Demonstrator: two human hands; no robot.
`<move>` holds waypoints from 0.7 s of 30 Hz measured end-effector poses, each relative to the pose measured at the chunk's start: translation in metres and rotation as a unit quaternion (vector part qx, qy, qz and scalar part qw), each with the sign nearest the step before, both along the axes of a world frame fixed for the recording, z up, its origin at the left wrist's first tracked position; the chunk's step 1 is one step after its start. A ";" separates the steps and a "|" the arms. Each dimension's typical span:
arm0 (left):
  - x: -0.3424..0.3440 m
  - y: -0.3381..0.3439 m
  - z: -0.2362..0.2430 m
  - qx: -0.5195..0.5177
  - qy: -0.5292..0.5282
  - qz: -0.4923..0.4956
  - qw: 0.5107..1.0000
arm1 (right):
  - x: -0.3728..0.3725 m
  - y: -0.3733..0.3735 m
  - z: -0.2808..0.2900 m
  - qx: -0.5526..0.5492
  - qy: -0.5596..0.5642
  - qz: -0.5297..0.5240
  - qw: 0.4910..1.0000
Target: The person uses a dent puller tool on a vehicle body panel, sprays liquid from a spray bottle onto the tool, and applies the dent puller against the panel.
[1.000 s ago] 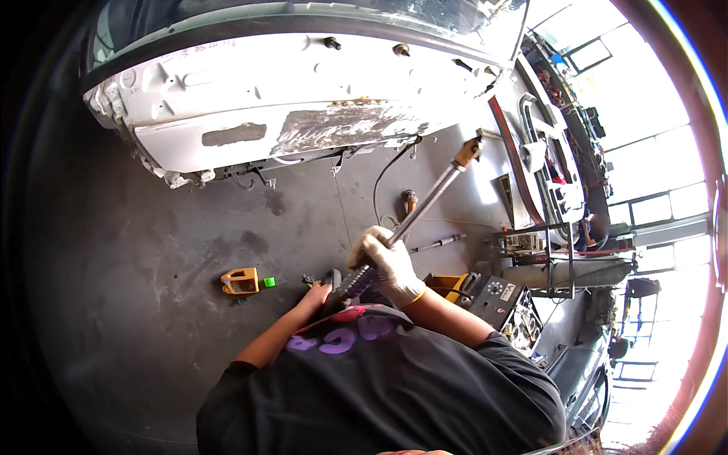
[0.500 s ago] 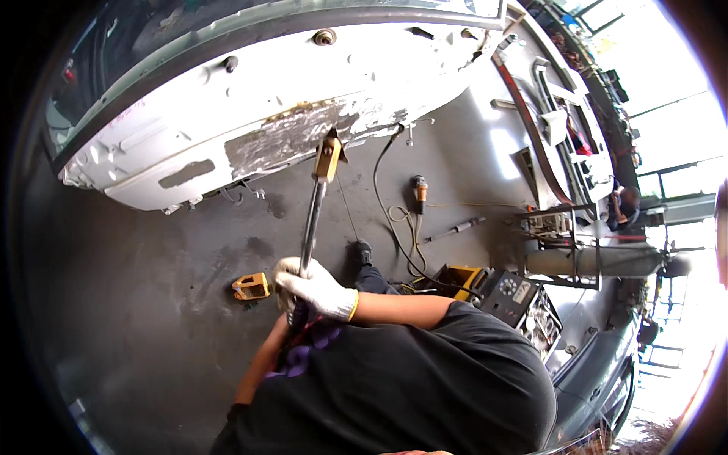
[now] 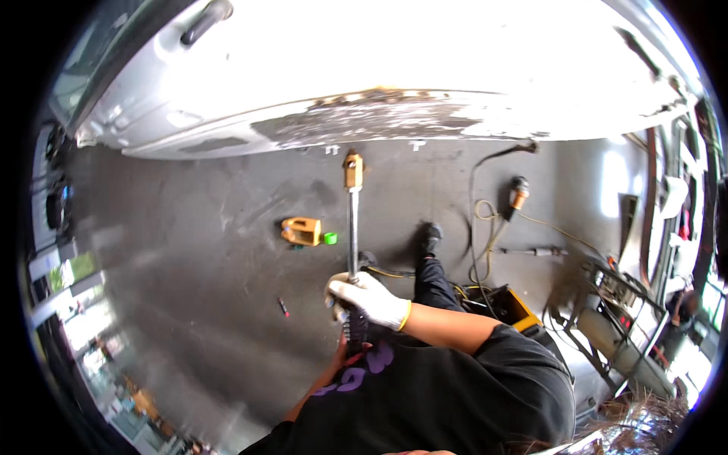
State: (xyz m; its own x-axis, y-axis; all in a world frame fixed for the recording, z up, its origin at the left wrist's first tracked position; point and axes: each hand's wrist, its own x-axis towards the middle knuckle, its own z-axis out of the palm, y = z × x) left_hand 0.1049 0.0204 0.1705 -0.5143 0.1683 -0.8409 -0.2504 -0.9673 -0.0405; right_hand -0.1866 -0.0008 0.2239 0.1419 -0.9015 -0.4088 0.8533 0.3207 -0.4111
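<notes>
My right hand [image 3: 368, 299], in a white glove with yellow cuff, grips a long metal rod tool [image 3: 353, 227] with a brass-coloured block at its far end and a dark ridged handle. The block stands out just below the white vehicle door panel [image 3: 303, 53]; I cannot tell whether they touch. A patch of scraped grey [image 3: 364, 121] runs along the door's lower part. My left arm [image 3: 322, 379] reaches toward the handle's lower end; that hand is hidden behind the tool and my right hand.
A yellow tool [image 3: 301, 231] lies beside a green object [image 3: 330, 238]. An orange grinder [image 3: 518, 196], cables and a metal rod [image 3: 535, 251] lie on the floor [image 3: 189, 250]. A yellow-and-black machine [image 3: 512, 307] and a cylinder cart [image 3: 622, 334] stand right, near another person [image 3: 682, 311].
My view has swung round to face the door squarely, which now fills the top. The rod has turned from slanting right to nearly straight ahead, with my right hand still on it.
</notes>
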 end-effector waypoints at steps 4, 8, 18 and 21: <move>0.002 0.016 -0.047 0.052 0.010 0.041 0.998 | 0.002 -0.035 -0.029 -0.006 0.000 -0.005 1.000; 0.018 0.021 -0.081 0.093 0.017 0.053 0.994 | 0.028 -0.052 -0.061 -0.004 0.018 -0.052 0.998; 0.016 -0.016 -0.091 0.125 0.001 0.062 0.990 | 0.042 -0.086 -0.082 -0.026 -0.027 -0.062 0.997; 0.036 -0.028 -0.097 0.133 0.042 0.035 0.990 | 0.047 -0.092 -0.076 -0.006 -0.027 -0.078 0.997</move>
